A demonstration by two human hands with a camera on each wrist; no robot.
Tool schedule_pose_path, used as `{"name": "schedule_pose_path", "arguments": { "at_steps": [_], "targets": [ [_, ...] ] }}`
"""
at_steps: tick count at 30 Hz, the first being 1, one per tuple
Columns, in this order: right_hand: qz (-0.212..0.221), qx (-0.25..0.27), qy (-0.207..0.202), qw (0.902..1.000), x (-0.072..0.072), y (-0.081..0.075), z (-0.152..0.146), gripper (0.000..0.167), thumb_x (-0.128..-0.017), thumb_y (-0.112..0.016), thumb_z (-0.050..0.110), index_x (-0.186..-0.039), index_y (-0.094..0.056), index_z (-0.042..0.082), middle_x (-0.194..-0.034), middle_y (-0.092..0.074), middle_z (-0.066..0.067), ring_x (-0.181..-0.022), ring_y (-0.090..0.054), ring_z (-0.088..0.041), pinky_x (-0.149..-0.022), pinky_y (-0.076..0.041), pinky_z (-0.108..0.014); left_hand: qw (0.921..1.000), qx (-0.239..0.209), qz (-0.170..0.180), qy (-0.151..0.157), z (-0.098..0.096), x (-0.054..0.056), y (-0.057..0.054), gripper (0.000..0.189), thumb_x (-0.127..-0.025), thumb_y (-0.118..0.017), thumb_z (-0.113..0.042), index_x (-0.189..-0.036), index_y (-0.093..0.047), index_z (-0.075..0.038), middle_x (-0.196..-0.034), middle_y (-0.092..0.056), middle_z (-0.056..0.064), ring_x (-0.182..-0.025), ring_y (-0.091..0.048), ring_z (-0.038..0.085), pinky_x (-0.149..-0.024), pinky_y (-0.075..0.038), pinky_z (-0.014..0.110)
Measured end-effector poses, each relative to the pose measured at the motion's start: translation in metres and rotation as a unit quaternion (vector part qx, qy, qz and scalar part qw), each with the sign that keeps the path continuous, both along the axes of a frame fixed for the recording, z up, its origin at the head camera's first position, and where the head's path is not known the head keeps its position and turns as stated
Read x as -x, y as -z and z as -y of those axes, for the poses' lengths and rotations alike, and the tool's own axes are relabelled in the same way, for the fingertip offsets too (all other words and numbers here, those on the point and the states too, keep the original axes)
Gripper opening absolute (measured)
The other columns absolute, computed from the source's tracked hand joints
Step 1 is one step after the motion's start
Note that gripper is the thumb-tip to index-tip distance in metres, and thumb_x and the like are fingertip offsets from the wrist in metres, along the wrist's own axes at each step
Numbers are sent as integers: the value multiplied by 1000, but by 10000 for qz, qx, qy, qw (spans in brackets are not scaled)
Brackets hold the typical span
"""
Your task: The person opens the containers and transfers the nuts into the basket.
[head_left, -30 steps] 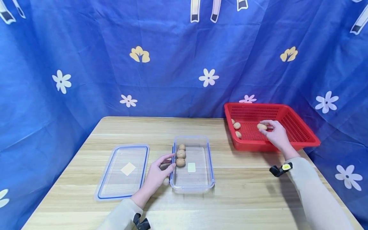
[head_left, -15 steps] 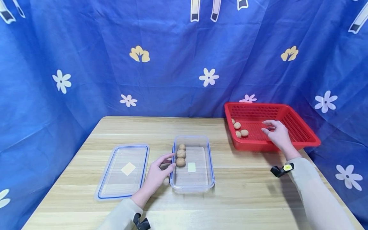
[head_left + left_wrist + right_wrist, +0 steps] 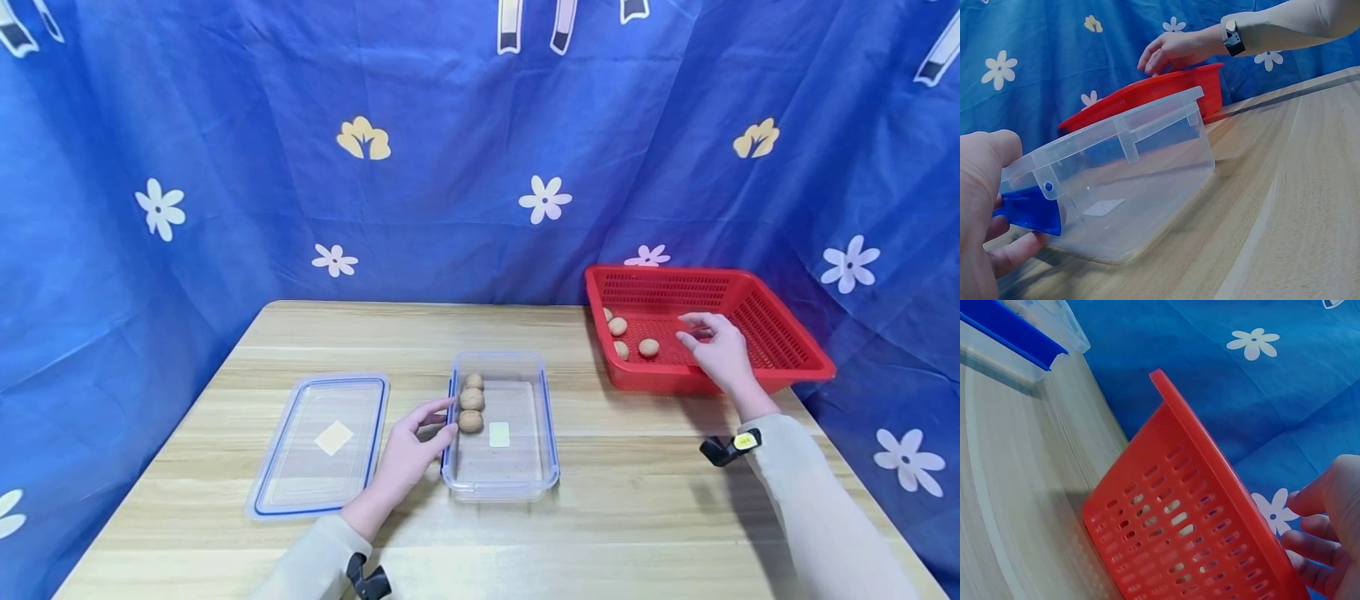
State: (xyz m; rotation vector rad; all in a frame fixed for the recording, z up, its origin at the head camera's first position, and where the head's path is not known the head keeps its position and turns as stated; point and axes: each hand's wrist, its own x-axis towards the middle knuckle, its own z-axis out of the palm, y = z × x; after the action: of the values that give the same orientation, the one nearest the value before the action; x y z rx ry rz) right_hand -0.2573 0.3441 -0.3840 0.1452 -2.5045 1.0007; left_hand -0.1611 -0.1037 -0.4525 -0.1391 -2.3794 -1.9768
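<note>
My left hand [image 3: 415,448] holds the left side of a clear plastic food container [image 3: 517,487]. In the left wrist view its fingers lie about a blue latch flap [image 3: 1034,211]. Three walnuts [image 3: 471,400] sit in a row along the container's left inner wall. My right hand [image 3: 722,352] hovers over the red basket [image 3: 738,380], fingers loosely bent and apart, holding nothing. Left of its fingertips a single walnut [image 3: 648,347] lies on the basket floor. Several more walnuts lie along the basket's left wall, partly hidden by it.
A clear lid [image 3: 322,479] with a blue seal lies flat on the wooden table [image 3: 600,533], left of the container. Behind the table hangs a blue patterned curtain [image 3: 442,200]. The basket's raised rim stands between the right hand and the container.
The right hand has let go of a walnut into the basket. That walnut first lay near the left wall, then shifted slightly right. The left hand and container stay put.
</note>
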Motion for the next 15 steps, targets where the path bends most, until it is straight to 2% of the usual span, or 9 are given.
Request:
{"name": "schedule_pose_path", "arguments": {
  "at_steps": [3, 8, 13, 15],
  "targets": [
    [-4, 52, -37, 10000, 0, -1, 3, 27, -86, -65, 8, -111, -62, 0, -102, -57, -19, -92, -58, -36, -78, -46, -38, 10000, 30, 0, 1, 0, 0, 0, 40, -82, -70, -14, -121, -62, -18, -115, -61, 15, -104, -57, 31, -69, -56, 28],
    [-94, 98, -147, 9998, -2, -4, 9, 27, -85, -66, 8, -110, -63, -1, -100, -58, -20, -90, -58, -34, -75, -48, -31, 10000, 22, 34, 0, 0, -1, 0, 39, -83, -70, -14, -121, -62, -18, -115, -60, 15, -104, -57, 31, -68, -56, 28],
    [-99, 124, -304, 9994, -3, -9, 16, 27, -86, -66, 9, -111, -62, 0, -100, -58, -19, -90, -58, -32, -77, -48, -39, 10000, 3, 50, 0, 0, -1, -1, 40, -83, -70, -14, -121, -61, -18, -115, -60, 15, -104, -58, 31, -68, -56, 29],
    [-62, 144, -358, 9992, -3, -10, 19, 28, -86, -65, 10, -112, -62, 1, -101, -58, -18, -90, -58, -30, -78, -48, -37, 10000, 3, 33, 1, 0, -1, -1, 40, -83, -70, -14, -121, -61, -18, -115, -60, 15, -104, -57, 31, -68, -56, 29]
  ]
}}
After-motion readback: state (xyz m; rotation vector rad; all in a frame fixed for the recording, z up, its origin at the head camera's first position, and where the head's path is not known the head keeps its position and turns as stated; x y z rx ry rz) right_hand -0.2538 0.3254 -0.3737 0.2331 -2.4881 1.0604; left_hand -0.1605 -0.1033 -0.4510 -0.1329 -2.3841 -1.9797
